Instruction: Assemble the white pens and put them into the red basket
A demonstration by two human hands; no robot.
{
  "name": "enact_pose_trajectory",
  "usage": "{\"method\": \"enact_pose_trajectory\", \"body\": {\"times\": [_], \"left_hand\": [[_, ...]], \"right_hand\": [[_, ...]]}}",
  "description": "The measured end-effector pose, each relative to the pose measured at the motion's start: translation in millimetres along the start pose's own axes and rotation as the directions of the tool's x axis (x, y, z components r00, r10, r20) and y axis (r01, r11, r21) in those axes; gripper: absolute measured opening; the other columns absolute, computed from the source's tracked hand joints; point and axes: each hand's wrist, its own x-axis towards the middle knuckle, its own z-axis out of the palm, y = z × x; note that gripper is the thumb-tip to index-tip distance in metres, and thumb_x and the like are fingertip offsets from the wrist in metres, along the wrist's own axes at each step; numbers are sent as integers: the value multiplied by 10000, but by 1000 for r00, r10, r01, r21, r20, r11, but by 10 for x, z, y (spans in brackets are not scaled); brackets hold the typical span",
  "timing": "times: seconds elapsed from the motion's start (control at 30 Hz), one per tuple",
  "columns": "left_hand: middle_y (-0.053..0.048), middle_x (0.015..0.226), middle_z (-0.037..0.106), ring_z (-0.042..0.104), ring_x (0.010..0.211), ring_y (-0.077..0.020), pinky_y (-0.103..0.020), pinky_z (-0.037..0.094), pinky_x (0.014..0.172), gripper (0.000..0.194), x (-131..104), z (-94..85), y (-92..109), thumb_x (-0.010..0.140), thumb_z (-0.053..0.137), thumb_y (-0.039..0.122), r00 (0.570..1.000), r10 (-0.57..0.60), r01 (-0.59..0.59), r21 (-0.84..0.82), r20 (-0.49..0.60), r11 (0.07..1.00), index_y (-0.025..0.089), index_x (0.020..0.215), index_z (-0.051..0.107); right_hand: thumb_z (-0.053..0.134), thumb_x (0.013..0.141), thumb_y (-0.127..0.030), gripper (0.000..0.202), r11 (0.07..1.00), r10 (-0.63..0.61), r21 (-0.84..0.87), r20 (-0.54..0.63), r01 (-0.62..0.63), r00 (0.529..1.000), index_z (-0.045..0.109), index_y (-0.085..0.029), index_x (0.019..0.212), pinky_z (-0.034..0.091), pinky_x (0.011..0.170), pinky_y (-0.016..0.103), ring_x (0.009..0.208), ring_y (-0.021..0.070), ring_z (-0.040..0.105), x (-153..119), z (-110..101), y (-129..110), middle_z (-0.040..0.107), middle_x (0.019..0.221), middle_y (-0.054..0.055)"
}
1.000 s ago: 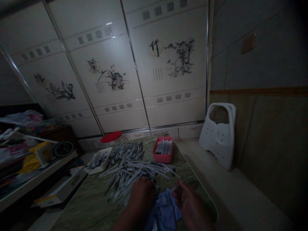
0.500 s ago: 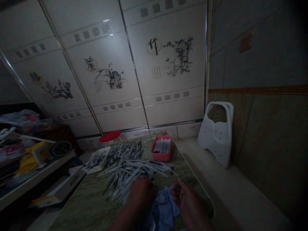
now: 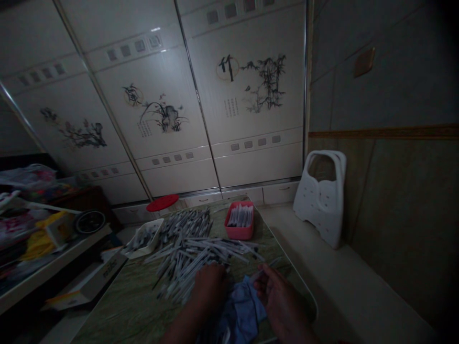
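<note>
My right hand (image 3: 281, 301) is closed in a pinch around a slim, clear pen (image 3: 257, 275), over the edge of a crumpled blue cloth (image 3: 244, 306). To its left, my left hand (image 3: 211, 284) has its fingers curled down at the near side of the pen pile (image 3: 186, 267); whatever is in those fingers is hidden from me. Many pale pens with dark ends lie loose in that pile on the green marbled table (image 3: 132, 296). Behind it, more pens are heaped in a denser bunch (image 3: 188, 222).
A red basket (image 3: 239, 232) holding upright pens or clear tubes stands at the table's far right. On the left a white tray (image 3: 158, 236) contains small dark-and-white parts. Beyond the table are a red round stool (image 3: 162, 202) and a white folded stool (image 3: 321, 198) against the wall.
Both hands stay almost in place, the right one still pinching the pen. The whole view has shifted slightly.
</note>
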Motion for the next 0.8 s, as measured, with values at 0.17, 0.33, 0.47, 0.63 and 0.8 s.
{"method": "enact_pose_trajectory", "body": {"times": [0.17, 0.33, 0.47, 0.63, 0.8], "left_hand": [[-86, 1002, 749, 660, 952, -246, -316, 390, 755, 166, 10, 42, -28, 858, 578, 248, 999, -2, 2, -23, -32, 1000, 220, 897, 737], [-79, 1012, 752, 656, 951, -226, -303, 380, 745, 218, 62, 13, -67, 907, 506, 214, 994, -36, 30, -52, -105, 998, 221, 957, 718], [-78, 1018, 754, 653, 977, -227, -295, 384, 774, 234, 119, -28, -112, 876, 517, 156, 992, -45, 39, -53, -121, 998, 217, 964, 725], [-71, 1034, 753, 659, 975, -215, -282, 393, 790, 277, 95, -134, -248, 846, 529, 114, 995, -37, 33, -42, -98, 999, 225, 997, 734], [-77, 1016, 743, 642, 960, -227, -296, 392, 791, 235, -45, -216, -379, 828, 543, 130, 997, -15, 14, -4, -74, 1000, 213, 937, 734]], "right_hand": [[888, 664, -417, 401, 1000, 3, 2, -10, -3, 1000, 700, -160, 908, 504, 512, 211, 573, 136, 671, -9, 13, -15, 731, 665, 2], [867, 704, -395, 352, 1000, 3, 0, -5, -3, 1000, 704, -159, 908, 510, 520, 210, 591, 140, 679, -16, 20, -23, 732, 671, 5], [844, 742, -395, 324, 1000, 2, 4, 19, -2, 1000, 704, -160, 916, 510, 530, 212, 604, 140, 682, -14, 7, -15, 735, 686, 7], [831, 759, -411, 318, 1000, -2, 5, 10, 2, 1000, 701, -162, 908, 491, 513, 199, 591, 126, 670, -2, -9, -6, 733, 688, 0], [834, 756, -405, 323, 1000, 8, 1, 16, -8, 1000, 703, -160, 921, 497, 517, 207, 594, 134, 679, 10, -4, -3, 730, 684, 1]]}}
